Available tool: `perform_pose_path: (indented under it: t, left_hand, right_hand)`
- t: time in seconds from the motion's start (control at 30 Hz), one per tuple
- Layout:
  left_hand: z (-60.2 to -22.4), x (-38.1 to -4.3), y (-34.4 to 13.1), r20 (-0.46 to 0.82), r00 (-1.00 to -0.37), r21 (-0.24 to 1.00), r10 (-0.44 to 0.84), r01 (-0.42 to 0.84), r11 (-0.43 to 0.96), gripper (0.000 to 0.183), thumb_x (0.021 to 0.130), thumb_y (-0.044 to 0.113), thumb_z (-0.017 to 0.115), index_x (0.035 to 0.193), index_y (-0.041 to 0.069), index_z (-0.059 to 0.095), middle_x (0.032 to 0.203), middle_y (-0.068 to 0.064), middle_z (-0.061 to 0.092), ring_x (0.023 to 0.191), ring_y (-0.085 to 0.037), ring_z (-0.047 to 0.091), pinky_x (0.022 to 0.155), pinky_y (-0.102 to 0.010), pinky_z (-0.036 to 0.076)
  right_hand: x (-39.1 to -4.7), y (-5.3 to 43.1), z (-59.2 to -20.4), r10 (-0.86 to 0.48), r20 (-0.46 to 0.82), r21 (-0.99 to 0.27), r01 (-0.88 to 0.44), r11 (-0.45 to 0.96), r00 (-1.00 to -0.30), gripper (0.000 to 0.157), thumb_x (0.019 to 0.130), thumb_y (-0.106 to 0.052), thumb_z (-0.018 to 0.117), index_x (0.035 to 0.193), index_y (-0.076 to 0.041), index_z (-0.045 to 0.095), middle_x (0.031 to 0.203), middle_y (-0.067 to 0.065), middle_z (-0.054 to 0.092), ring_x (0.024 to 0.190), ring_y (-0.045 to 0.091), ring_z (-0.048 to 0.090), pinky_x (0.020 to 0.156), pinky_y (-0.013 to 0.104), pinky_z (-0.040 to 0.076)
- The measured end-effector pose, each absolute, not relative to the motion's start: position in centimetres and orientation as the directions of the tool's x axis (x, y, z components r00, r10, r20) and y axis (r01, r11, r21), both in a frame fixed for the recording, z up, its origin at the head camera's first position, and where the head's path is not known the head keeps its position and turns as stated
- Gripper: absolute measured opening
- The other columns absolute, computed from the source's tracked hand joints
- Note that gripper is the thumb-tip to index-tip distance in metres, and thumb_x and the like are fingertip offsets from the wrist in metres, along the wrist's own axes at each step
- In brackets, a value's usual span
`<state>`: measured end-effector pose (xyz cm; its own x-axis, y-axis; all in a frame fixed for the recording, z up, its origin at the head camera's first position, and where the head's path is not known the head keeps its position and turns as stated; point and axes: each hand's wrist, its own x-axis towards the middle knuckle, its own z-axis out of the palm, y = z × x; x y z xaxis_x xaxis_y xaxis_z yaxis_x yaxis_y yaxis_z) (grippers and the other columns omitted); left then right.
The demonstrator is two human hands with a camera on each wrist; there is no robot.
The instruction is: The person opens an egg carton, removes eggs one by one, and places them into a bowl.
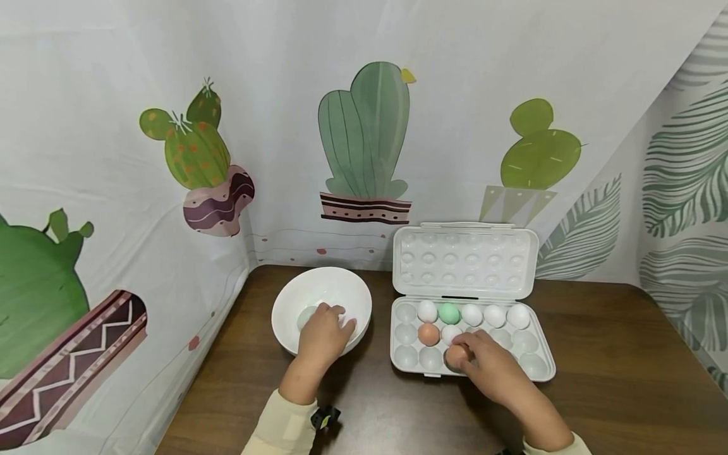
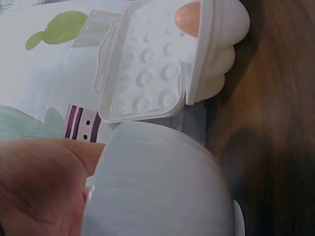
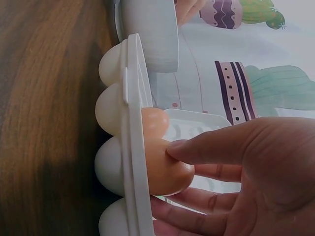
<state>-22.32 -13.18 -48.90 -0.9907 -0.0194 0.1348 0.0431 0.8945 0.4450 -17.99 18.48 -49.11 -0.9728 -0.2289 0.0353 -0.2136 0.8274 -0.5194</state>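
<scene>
My right hand (image 1: 489, 363) pinches a brown egg (image 3: 170, 169) between thumb and fingers, low at a front-row cup of the white egg carton (image 1: 398, 361). In the head view, a second brown egg (image 1: 429, 334) and a white egg (image 1: 451, 333) sit in the middle row. Along the back row are a green egg (image 1: 449, 313) and several white eggs. My left hand (image 1: 323, 332) reaches down into a white bowl (image 1: 287, 303), beside a pale egg (image 1: 307, 316). The bowl's wall hides those fingertips in the left wrist view, so their hold is unclear.
The carton's lid (image 1: 465, 262) stands raised at the back, against a cloth printed with cactuses (image 1: 370, 133). Bowl and carton share a brown wooden table (image 1: 392, 411), the bowl to the left. A black strap (image 1: 325, 418) is at the left wrist.
</scene>
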Motion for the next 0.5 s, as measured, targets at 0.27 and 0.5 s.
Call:
perform_pose_path:
  t: [0.27, 0.5]
  left_hand:
    - [-48.3, -22.1, -12.9, 0.195, -0.981, 0.491, -0.004, 0.094, 0.866, 0.033, 0.090, 0.031, 0.070, 0.110, 0.004, 0.074, 0.102, -0.015, 0.067, 0.095, -0.032, 0.068, 0.084, -0.047, 0.055]
    - [-47.8, -22.0, -12.3, 0.249, -0.968, 0.549, 0.015, 0.154, 0.822, 0.028, 0.090, 0.027, 0.072, 0.110, 0.007, 0.074, 0.098, -0.011, 0.067, 0.092, -0.028, 0.065, 0.082, -0.044, 0.054]
  right_hand:
    - [-17.9, 18.5, -48.8, -0.235, 0.056, -0.530, -0.228, 0.816, -0.970, 0.031, 0.087, -0.012, 0.071, 0.118, -0.014, 0.069, 0.103, 0.000, 0.062, 0.085, 0.011, 0.058, 0.077, 0.036, 0.050]
    - [-18.0, 18.7, -48.7, -0.263, 0.127, -0.579, -0.286, 0.763, -0.957, 0.030, 0.090, -0.011, 0.072, 0.119, -0.014, 0.068, 0.113, 0.001, 0.064, 0.097, 0.014, 0.065, 0.084, 0.036, 0.054]
